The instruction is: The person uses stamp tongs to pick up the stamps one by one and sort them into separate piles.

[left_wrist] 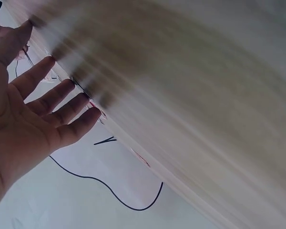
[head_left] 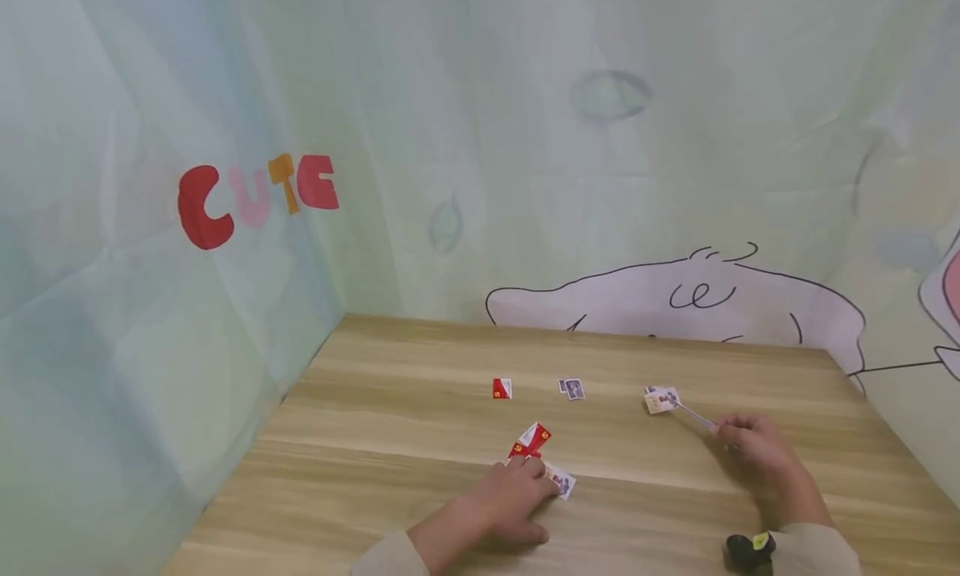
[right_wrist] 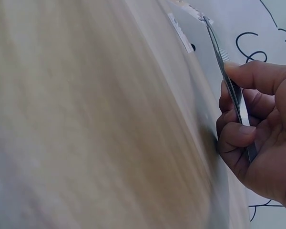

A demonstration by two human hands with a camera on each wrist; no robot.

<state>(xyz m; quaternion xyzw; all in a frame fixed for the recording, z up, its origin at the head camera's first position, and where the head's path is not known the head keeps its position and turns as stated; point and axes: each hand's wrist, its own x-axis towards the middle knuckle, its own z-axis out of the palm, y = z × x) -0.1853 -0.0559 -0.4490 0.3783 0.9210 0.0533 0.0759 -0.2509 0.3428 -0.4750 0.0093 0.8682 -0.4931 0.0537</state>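
Observation:
My right hand [head_left: 757,447] grips a pair of metal tweezers [right_wrist: 231,88], its fingers curled round the shanks. The tweezer tips meet the edge of a pale stamp-like card [head_left: 660,402] with a small printed picture; it partly covers another small card at the back right. On the tabletop, my left hand [head_left: 510,497] rests with fingers spread and fairly straight, fingertips on or beside small cards. Red-and-white cards with a yellow emblem [head_left: 536,436] fan out beyond those fingers, and a pale printed card [head_left: 561,481] sticks out to their right, partly hidden.
Farther back on the wooden table [head_left: 390,393] lie a red-and-white card [head_left: 502,388] and two overlapping dark-printed cards [head_left: 574,389]. A patterned cloth backdrop [head_left: 525,184] rises along the table's back and left edges. Something dark [head_left: 750,551] sits at the right cuff.

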